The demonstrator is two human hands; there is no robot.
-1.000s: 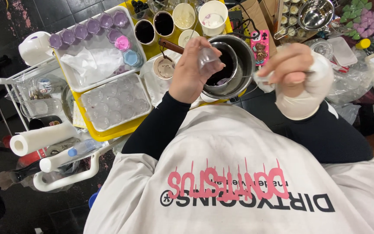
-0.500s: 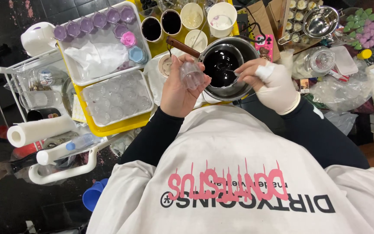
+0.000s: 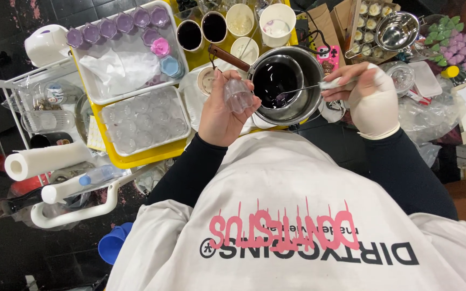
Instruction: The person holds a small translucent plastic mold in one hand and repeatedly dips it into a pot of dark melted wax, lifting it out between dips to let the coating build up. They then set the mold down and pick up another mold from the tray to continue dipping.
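Clear plastic cup (image 3: 238, 96) sits gripped in your bare left hand (image 3: 223, 110), centre frame, just beside the steel pot (image 3: 297, 102) of dark liquid. Your gloved right hand (image 3: 370, 97) pinches a thin spoon (image 3: 308, 89) reaching into that pot.

Small clear plastic cup (image 3: 238, 96): glossy, smooth, see-through. Round steel saucepan (image 3: 287, 83): polished metal, brown wooden handle, dark glossy liquid inside. Thin metal stirrer (image 3: 303, 89): shiny. White glove (image 3: 376, 105): matt, smooth, rubber-like. Yellow plastic tray (image 3: 146, 156): glossy. White paper towel roll (image 3: 44, 160): matt, soft.
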